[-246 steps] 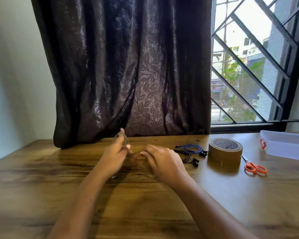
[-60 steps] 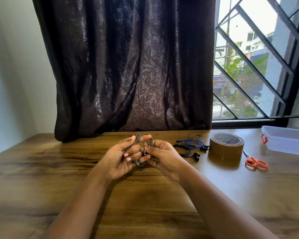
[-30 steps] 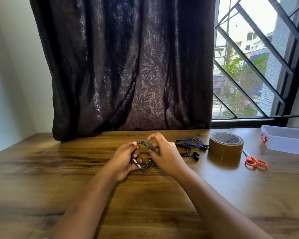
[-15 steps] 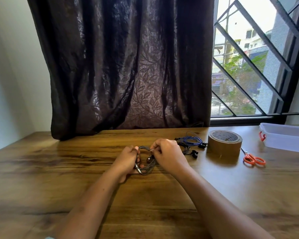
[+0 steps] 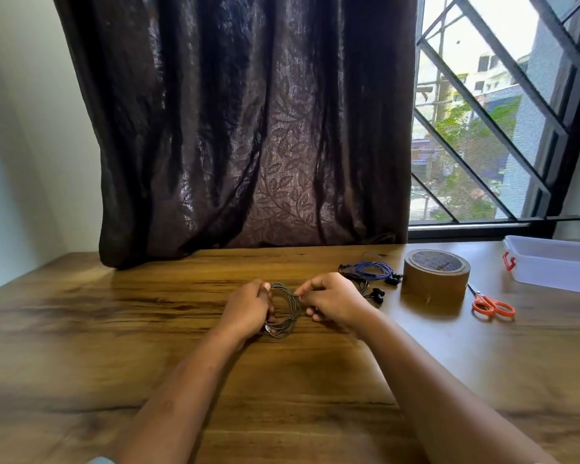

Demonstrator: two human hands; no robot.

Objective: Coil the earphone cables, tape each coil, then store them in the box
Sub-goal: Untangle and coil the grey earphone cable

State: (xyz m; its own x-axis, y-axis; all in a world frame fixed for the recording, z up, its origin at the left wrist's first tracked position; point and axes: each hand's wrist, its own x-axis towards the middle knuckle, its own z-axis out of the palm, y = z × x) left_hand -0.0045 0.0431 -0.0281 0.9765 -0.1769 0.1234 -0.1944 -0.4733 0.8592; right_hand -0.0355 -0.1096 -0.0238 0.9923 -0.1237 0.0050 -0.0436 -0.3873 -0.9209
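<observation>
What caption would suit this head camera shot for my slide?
Left hand and right hand hold a coiled earphone cable at a wooden table; tape roll, scissors and box sit at right.

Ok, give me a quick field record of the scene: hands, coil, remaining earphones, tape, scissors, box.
left hand: grips grey coil, left side
right hand: pinches its right side
grey coil: wound, no tape visible
blue earphones: on table, left of tape roll
black earphones: beside blue pair
tape roll: flat, untouched
scissors: right of roll
box: far right
</observation>
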